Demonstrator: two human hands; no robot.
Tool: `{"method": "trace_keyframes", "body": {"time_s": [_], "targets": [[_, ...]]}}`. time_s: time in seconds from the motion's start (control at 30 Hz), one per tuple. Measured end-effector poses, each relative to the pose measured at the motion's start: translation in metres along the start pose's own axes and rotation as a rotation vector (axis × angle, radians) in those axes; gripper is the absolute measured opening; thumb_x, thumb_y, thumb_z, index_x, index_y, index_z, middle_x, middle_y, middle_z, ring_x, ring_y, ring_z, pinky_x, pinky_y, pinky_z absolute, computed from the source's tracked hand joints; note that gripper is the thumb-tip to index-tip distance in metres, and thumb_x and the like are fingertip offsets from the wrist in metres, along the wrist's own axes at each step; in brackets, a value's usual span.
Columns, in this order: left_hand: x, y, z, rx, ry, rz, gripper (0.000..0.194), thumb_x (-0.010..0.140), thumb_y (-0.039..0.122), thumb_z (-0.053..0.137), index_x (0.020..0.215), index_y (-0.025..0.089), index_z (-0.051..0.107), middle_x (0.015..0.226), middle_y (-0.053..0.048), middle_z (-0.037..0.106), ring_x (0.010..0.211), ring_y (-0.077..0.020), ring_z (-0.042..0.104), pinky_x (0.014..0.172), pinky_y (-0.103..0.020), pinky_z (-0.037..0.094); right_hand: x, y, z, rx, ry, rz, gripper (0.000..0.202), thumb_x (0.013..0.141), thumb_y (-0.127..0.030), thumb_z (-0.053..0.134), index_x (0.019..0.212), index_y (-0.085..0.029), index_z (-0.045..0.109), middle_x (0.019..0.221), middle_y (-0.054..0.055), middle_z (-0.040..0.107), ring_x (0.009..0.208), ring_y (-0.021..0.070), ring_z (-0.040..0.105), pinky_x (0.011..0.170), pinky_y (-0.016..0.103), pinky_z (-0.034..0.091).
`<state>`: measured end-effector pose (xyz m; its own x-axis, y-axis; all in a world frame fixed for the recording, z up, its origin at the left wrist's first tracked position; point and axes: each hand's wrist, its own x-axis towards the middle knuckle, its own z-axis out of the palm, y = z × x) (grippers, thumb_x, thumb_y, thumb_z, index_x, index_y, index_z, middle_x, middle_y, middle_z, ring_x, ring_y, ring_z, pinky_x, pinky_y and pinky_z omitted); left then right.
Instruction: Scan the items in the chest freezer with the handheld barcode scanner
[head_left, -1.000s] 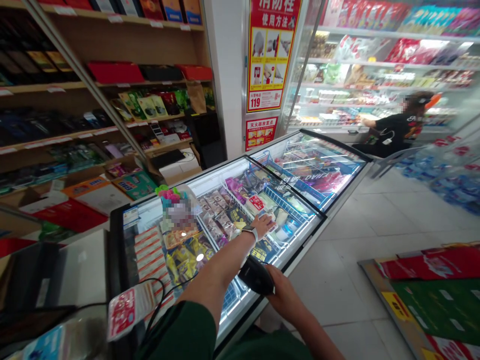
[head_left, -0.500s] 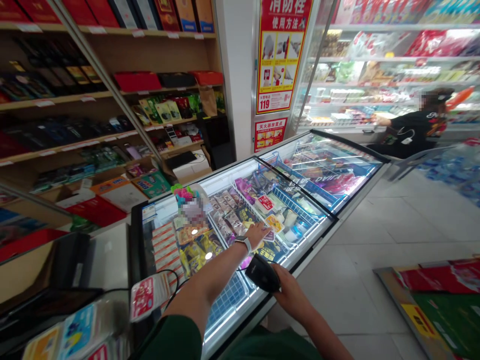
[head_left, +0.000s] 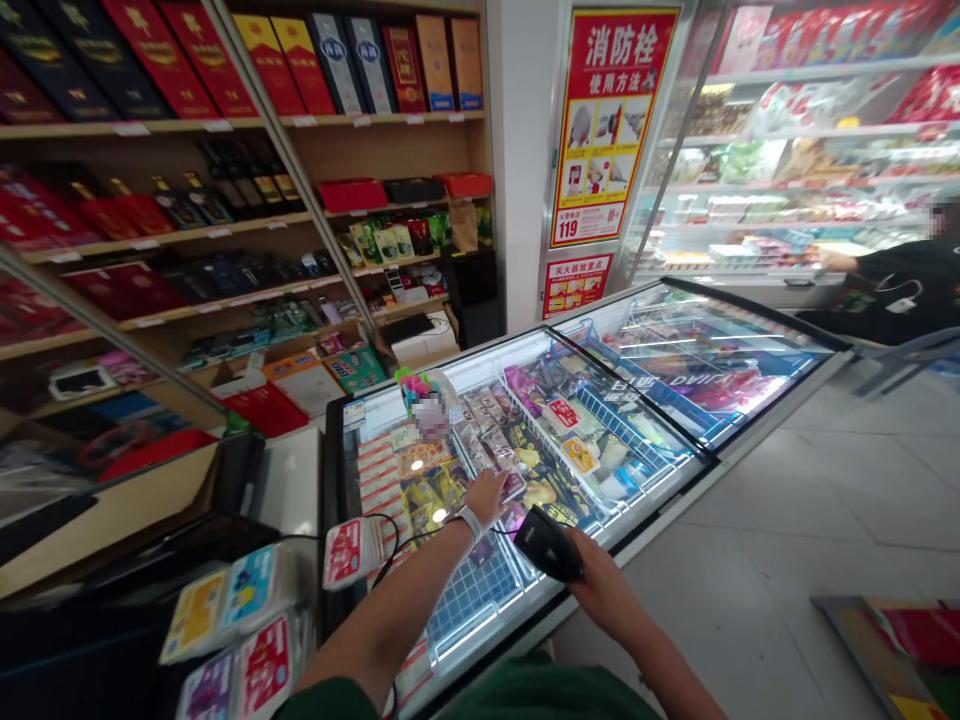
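My left hand [head_left: 487,495], wearing a pale watch, is over the glass lid of the chest freezer [head_left: 525,580]. Its fingers are closed on a small purple-labelled pack [head_left: 513,487], partly hidden by the hand. In my right hand [head_left: 592,570] is a black barcode scanner [head_left: 547,543], its head pointing left toward that pack; a thin black cable leads away from it. Farther along the lid are a red-labelled pack [head_left: 563,412] and a yellow-labelled pack [head_left: 580,455].
Stacked labelled packs [head_left: 259,590] stand at the lower left, with another red-labelled stack [head_left: 346,552] on the freezer's near corner. A colourful toy-like item [head_left: 415,388] sits on the lid. Shelves [head_left: 390,120] line the back. Another person [head_left: 892,285] is at the right.
The view has swung left and up, so the scene sits farther right and lower. My left hand has drawn back left across the lid with the purple-labelled pack, away from the yellow-labelled one.
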<state>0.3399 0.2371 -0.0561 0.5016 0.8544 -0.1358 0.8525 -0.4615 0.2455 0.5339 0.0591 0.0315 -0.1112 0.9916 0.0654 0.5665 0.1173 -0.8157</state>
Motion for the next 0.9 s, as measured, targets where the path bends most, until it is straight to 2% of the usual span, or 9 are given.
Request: {"method": "trace_keyframes", "body": {"time_s": [0.13,0.27,0.37,0.47,0.53,0.6,0.7,0.8,0.9], "targets": [[-0.022,-0.019,-0.001,-0.032,0.026,-0.202,0.072,0.076,0.047,0.065,0.136,0.016,0.038,0.117,-0.017,0.055,0.107,-0.0296,0.057,0.090,-0.038,0.044,0.000,-0.001,0.002,-0.012,-0.002,-0.033,0.050,0.070,-0.003,0.047,0.116,-0.021,0.054,0.113,0.009,0.061,0.108,0.0233,0.056,0.095,0.037,0.043],[-0.036,-0.033,-0.003,-0.050,0.021,-0.295,0.065,0.078,0.047,0.062,0.131,0.014,0.044,0.112,-0.017,0.058,0.104,-0.0294,0.060,0.088,-0.037,0.044,-0.001,0.001,0.006,-0.023,0.000,-0.035,0.049,0.069,-0.003,0.048,0.114,-0.021,0.054,0.110,0.008,0.062,0.105,0.0230,0.057,0.094,0.037,0.044],[-0.037,-0.042,-0.007,-0.052,0.037,-0.293,0.064,0.078,0.044,0.060,0.133,0.015,0.042,0.125,-0.019,0.053,0.117,-0.0325,0.052,0.095,-0.041,0.041,-0.001,0.002,0.008,-0.022,-0.005,-0.041,0.053,0.066,-0.003,0.047,0.115,-0.020,0.053,0.112,0.008,0.061,0.107,0.0231,0.056,0.095,0.037,0.043],[-0.028,-0.048,-0.010,-0.065,0.045,-0.229,0.076,0.076,0.041,0.062,0.142,0.018,0.031,0.146,-0.017,0.036,0.135,-0.0333,0.034,0.105,-0.043,0.034,-0.001,0.000,0.009,-0.021,-0.023,-0.052,0.055,0.062,-0.001,0.046,0.113,-0.021,0.053,0.111,0.008,0.061,0.107,0.0228,0.056,0.094,0.037,0.043],[-0.019,-0.051,-0.012,-0.081,0.030,-0.173,0.081,0.075,0.038,0.063,0.145,0.020,0.027,0.151,-0.015,0.029,0.140,-0.0320,0.026,0.108,-0.042,0.030,-0.002,-0.002,0.009,-0.024,-0.031,-0.060,0.053,0.063,-0.001,0.046,0.112,-0.021,0.054,0.110,0.008,0.061,0.105,0.0224,0.056,0.093,0.036,0.044],[-0.010,-0.053,-0.012,-0.097,0.005,-0.115,0.078,0.076,0.037,0.062,0.144,0.020,0.029,0.149,-0.014,0.034,0.139,-0.0295,0.029,0.110,-0.039,0.029,-0.002,-0.003,0.008,-0.033,-0.028,-0.071,0.051,0.066,-0.002,0.046,0.113,-0.020,0.053,0.110,0.009,0.061,0.105,0.0225,0.056,0.093,0.037,0.044],[-0.002,-0.056,-0.012,-0.117,-0.027,-0.062,0.068,0.077,0.037,0.061,0.140,0.022,0.038,0.137,-0.012,0.049,0.129,-0.0267,0.043,0.107,-0.036,0.032,-0.004,-0.004,0.007,-0.043,-0.015,-0.087,0.053,0.067,-0.002,0.047,0.118,-0.019,0.050,0.113,0.010,0.060,0.108,0.0229,0.055,0.095,0.038,0.043],[-0.001,-0.060,-0.012,-0.127,-0.024,-0.078,0.061,0.076,0.038,0.063,0.133,0.023,0.047,0.121,-0.011,0.058,0.115,-0.0263,0.053,0.101,-0.036,0.038,-0.004,-0.002,0.007,-0.056,-0.013,-0.081,0.053,0.067,-0.002,0.048,0.117,-0.020,0.051,0.113,0.009,0.061,0.107,0.0227,0.056,0.095,0.036,0.043],[-0.006,-0.065,-0.011,-0.136,0.005,-0.130,0.058,0.070,0.040,0.069,0.123,0.020,0.055,0.113,-0.012,0.059,0.108,-0.0271,0.056,0.097,-0.035,0.040,-0.004,0.001,0.009,-0.077,-0.006,-0.062,0.052,0.066,-0.002,0.048,0.115,-0.021,0.052,0.110,0.008,0.062,0.105,0.0225,0.057,0.093,0.035,0.044]]}}
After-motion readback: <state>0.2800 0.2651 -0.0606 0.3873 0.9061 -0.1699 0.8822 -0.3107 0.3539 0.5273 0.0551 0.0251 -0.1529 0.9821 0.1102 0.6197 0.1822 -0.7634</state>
